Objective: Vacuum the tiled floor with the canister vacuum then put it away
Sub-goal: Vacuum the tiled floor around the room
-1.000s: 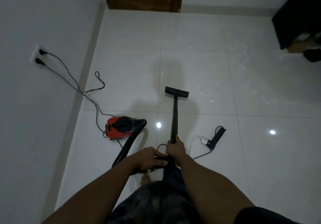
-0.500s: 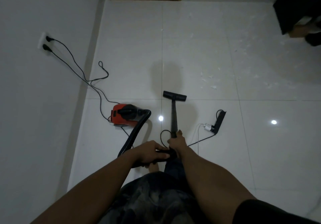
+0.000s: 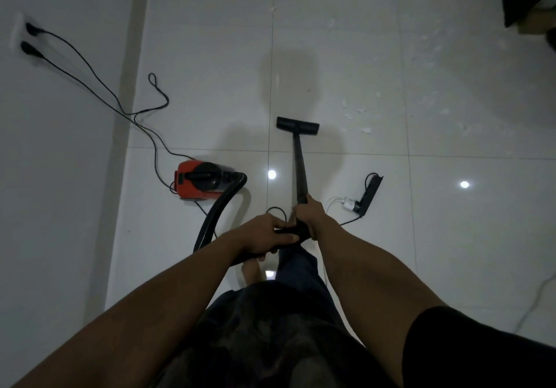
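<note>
- Canister vacuum (image 3: 200,180): red-and-black body on the tiled floor (image 3: 210,56), at 10 o'clock from both hands, apart from them.
- Right hand (image 3: 308,214): arm extended, fingers wrapped round the black wand (image 3: 301,171).
- Left hand (image 3: 264,235): just beside at 8 o'clock, curled round the hose (image 3: 219,210) end.
- Floor nozzle (image 3: 297,126): at 12 o'clock from the grip, on the tile.
</note>
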Demonstrator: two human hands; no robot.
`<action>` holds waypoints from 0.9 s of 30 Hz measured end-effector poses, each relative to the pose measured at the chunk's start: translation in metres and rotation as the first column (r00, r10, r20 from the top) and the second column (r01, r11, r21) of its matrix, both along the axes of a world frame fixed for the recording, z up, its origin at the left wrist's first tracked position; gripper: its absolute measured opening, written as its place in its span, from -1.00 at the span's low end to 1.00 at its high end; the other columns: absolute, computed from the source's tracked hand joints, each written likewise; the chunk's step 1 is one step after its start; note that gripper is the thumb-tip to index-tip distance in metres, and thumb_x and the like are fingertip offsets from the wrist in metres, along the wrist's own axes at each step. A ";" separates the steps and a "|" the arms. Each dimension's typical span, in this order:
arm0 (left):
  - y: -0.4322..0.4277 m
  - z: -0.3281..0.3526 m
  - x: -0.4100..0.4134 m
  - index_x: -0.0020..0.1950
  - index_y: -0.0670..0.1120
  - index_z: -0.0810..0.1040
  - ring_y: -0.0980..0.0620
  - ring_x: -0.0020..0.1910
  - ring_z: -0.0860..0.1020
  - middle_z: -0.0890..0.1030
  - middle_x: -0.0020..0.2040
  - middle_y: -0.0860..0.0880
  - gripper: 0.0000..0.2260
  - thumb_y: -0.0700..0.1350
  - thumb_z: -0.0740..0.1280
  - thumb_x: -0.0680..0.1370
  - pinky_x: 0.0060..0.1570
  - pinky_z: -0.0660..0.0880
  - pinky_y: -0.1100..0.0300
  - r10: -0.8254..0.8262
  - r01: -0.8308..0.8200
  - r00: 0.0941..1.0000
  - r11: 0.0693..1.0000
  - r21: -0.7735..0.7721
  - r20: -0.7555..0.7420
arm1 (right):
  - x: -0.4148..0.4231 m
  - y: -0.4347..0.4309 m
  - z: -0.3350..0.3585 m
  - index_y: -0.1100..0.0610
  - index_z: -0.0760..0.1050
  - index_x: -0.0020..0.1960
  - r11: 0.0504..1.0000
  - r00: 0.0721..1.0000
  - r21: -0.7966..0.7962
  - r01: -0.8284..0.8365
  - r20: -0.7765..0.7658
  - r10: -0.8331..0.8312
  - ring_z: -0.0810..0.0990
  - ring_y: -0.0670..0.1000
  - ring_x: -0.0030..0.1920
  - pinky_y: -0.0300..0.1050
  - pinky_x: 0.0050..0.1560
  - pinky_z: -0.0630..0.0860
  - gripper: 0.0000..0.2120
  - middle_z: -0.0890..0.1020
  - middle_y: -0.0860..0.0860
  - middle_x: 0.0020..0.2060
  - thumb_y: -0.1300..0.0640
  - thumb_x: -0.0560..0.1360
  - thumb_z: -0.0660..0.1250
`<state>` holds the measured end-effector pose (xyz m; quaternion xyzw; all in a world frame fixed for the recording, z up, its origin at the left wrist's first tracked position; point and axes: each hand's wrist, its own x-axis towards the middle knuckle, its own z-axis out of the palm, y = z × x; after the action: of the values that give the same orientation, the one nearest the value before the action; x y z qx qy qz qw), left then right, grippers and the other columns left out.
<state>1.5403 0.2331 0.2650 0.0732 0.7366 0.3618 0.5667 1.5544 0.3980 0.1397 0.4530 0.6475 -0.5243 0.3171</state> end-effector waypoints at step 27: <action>0.158 0.008 -0.241 0.48 -0.03 0.47 -0.25 0.11 0.52 0.49 0.04 -0.24 -0.58 0.03 0.35 0.63 0.07 0.57 0.38 -0.012 0.010 0.998 0.999 -0.035 -0.060 | -0.265 0.157 0.025 0.13 0.32 0.54 0.998 0.998 -0.028 -0.061 0.011 0.062 0.57 0.08 -0.24 -0.11 -0.30 0.56 -0.47 0.58 0.26 0.21 0.29 0.60 0.33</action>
<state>1.2992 0.3910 0.2731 0.0783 0.7593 0.3433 0.5472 1.2898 0.5546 0.1650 0.4315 0.6519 -0.5206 0.3432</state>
